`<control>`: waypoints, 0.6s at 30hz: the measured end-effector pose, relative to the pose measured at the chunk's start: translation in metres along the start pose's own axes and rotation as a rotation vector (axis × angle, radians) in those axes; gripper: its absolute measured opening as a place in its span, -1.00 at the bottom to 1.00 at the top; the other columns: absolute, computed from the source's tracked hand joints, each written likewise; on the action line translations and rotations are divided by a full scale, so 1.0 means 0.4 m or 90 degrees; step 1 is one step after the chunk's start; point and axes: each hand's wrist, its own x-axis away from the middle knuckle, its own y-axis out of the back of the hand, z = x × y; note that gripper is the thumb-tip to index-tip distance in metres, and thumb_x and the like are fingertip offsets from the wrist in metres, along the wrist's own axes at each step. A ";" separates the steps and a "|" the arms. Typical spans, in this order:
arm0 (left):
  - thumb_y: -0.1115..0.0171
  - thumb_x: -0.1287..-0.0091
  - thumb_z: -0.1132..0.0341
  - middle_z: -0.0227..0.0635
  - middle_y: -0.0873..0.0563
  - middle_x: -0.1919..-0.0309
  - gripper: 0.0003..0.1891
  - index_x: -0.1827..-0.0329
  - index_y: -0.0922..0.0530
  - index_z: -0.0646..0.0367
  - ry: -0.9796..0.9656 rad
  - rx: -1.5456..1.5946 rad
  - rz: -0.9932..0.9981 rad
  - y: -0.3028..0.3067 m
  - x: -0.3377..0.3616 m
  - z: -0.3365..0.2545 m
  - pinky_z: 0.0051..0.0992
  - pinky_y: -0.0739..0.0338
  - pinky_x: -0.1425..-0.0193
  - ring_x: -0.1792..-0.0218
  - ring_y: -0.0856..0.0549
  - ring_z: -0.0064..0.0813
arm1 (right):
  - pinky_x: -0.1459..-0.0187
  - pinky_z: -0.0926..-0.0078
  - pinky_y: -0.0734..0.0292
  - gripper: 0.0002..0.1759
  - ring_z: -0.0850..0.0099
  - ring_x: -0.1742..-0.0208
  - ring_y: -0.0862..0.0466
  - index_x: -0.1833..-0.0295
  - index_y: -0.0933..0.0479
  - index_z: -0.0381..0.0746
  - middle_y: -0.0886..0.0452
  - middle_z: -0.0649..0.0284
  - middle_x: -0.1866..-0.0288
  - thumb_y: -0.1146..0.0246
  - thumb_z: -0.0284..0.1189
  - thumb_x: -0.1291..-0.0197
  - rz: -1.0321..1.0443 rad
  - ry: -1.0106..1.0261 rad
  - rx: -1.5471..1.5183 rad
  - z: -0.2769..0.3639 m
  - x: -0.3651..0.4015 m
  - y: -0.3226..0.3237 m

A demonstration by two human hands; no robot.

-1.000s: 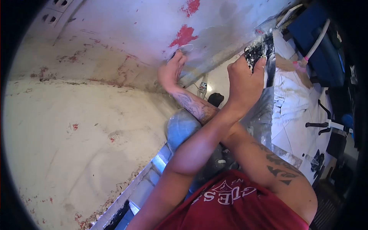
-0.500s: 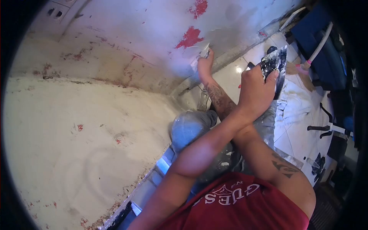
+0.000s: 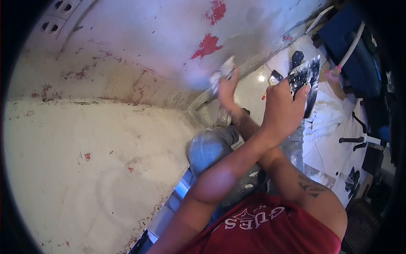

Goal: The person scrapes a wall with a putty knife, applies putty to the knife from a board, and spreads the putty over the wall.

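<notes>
My left hand (image 3: 284,112) is closed around a black, paste-smeared scraper (image 3: 305,82), its wide blade tilted up at the right. Crossed beneath my left forearm, my right arm reaches the other way. My right hand (image 3: 228,89) grips a putty knife (image 3: 223,74) whose blade carries whitish paste, close to the lower wall. Whether that blade touches the wall cannot be made out. Above it, red patches (image 3: 207,45) show on the pale wall (image 3: 169,25).
A worn cream surface (image 3: 84,148) with chipped edges lies at left. Wall sockets (image 3: 57,19) are at the upper left. At right are floor tiles (image 3: 315,156), a whitish cloth (image 3: 325,118), a blue object (image 3: 351,55) and a black-handled frame (image 3: 363,139).
My right hand has moved down from beside the red patch, and its putty knife has turned to show more whitish paste. My left hand has shifted slightly downward with the scraper.
</notes>
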 end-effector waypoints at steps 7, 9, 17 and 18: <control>-0.18 -0.22 0.38 0.08 -0.65 0.48 -0.79 0.31 -0.53 0.44 0.017 0.005 0.017 0.000 0.004 0.000 -0.22 -0.51 0.22 0.36 -0.67 0.04 | -0.14 0.31 -0.31 -0.43 0.14 -0.10 -0.41 -0.16 -0.24 -0.32 -0.33 0.00 -0.05 -0.07 -0.68 0.09 -0.080 0.080 0.224 -0.067 -0.171 -0.058; -0.17 -0.22 0.38 0.08 -0.66 0.48 -0.79 0.30 -0.53 0.43 0.014 0.032 0.014 -0.004 0.008 0.000 -0.23 -0.52 0.22 0.35 -0.67 0.03 | -0.14 0.26 -0.30 -0.43 0.08 -0.10 -0.39 -0.14 -0.25 -0.33 -0.32 -0.04 -0.02 -0.09 -0.69 0.11 -0.092 0.094 0.300 -0.021 -0.109 -0.096; -0.18 -0.21 0.38 0.07 -0.66 0.47 -0.80 0.31 -0.54 0.43 0.025 0.019 0.021 -0.012 0.010 0.012 -0.24 -0.52 0.22 0.36 -0.68 0.00 | -0.13 0.35 -0.31 -0.39 0.20 -0.09 -0.41 -0.21 -0.20 -0.28 -0.35 0.05 -0.03 -0.04 -0.73 0.06 0.225 0.151 0.016 0.116 0.149 -0.102; -0.19 -0.21 0.38 0.07 -0.66 0.47 -0.80 0.31 -0.54 0.43 0.034 0.020 0.021 -0.011 0.011 0.011 -0.23 -0.52 0.22 0.36 -0.68 0.01 | -0.10 0.37 -0.34 -0.39 0.23 -0.07 -0.42 -0.22 -0.20 -0.28 -0.36 0.07 -0.04 -0.03 -0.73 0.05 0.216 0.094 -0.058 0.097 0.155 -0.083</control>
